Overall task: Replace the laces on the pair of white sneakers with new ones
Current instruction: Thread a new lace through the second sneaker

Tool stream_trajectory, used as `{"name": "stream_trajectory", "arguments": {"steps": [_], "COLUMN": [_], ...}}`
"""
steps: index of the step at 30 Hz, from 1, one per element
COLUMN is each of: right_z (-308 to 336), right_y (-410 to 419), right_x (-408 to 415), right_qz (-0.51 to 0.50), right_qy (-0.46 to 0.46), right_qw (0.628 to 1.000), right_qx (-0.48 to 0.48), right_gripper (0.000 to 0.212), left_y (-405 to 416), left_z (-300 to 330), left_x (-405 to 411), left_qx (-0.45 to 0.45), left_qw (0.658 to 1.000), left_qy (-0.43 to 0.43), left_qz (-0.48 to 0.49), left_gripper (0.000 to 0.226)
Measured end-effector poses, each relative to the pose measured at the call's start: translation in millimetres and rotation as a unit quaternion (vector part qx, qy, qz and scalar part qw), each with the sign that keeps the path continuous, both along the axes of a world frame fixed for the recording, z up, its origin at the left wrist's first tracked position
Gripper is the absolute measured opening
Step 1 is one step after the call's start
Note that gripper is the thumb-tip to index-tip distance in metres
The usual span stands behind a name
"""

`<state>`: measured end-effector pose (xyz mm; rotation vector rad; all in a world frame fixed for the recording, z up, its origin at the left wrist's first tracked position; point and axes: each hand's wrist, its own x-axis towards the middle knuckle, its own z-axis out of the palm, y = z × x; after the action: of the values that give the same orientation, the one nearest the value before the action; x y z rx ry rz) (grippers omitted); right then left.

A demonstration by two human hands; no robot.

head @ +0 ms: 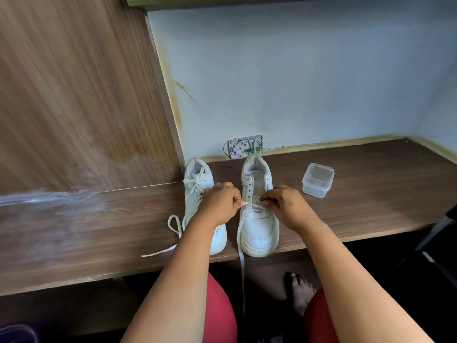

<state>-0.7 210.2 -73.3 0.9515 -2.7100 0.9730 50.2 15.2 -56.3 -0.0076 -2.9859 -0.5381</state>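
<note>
Now two white sneakers stand side by side on the wooden desk (371, 194), toes toward the person, heels toward the pale blue wall; the right sneaker (258, 219) has lace only through its lowest eyelets, the upper ones bare; the left sneaker (200, 194) is laced, a loose knot near its tongue. Both hands work over the right sneaker; the left hand (218, 205) is curled, thumb and fingers pinching the new lace (241, 243) just beside the shoe's left eyelet row; from that pinch the lace runs down past the toe, over the desk edge, and hangs between the person's knees. The right hand (284, 206) has its fingers bent, fingertips pinching at the lace by the right eyelet row. Another loose lace (173, 225) loops on the desk left of the left sneaker, its end trailing toward the edge. A clear plastic container (317, 179) sits near the right sneaker, apart from it; a small open wall box (244, 146) with green parts stands behind the heels.
</note>
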Motion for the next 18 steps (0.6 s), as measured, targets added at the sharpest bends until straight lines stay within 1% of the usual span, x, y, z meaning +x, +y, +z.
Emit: {"name": "stream_trajectory", "arguments": {"steps": [2, 4, 6, 8, 9, 12, 15, 18], "right_z": [0.5, -2.6, -6.4, -1.3, 2.2, 8.8, 8.5, 2.4], "right_y": [1.1, -2.2, -7.9, -10.2, -9.2, -2.3, -2.2, -4.7], "right_x": [2.1, 4.6, 4.7, 7.4, 8.2, 7.7, 8.6, 9.2], "right_qz": [-0.009, -0.013, -0.015, -0.02, -0.018, -0.01, -0.017, -0.018], "right_qy": [-0.007, -0.016, -0.006, -0.03, -0.046, -0.068, -0.059, -0.042], "right_qw": [1.0, 1.0, 0.999, 0.995, 0.993, 0.995, 0.997, 0.999], "right_qx": [-0.01, -0.012, 0.029, 0.093, 0.11, 0.073, 0.042, 0.029], "right_gripper": [0.014, 0.014, 0.016, 0.024, 0.028, 0.028, 0.021, 0.014], "left_y": [-1.5, 4.9, 8.3, 8.2, 7.8, 8.0, 9.1, 10.0], "left_z": [0.7, 0.0, -4.2, -6.9, -7.2, -7.0, -9.1, -10.9], "left_x": [1.7, 4.5, 4.5, 4.1, 4.1, 5.3, 5.2, 4.6], "left_qx": [0.033, 0.075, 0.095, 0.109, 0.117, 0.14, 0.169, 0.172], "left_qw": [0.999, 0.997, 0.994, 0.992, 0.99, 0.985, 0.98, 0.981], "left_qy": [0.003, -0.028, -0.054, -0.068, -0.076, -0.095, -0.101, -0.089], "left_qz": [-0.015, -0.011, 0.002, 0.009, 0.012, 0.015, 0.009, 0.009], "left_gripper": [0.017, 0.019, 0.019, 0.015, 0.013, 0.012, 0.015, 0.021]}}
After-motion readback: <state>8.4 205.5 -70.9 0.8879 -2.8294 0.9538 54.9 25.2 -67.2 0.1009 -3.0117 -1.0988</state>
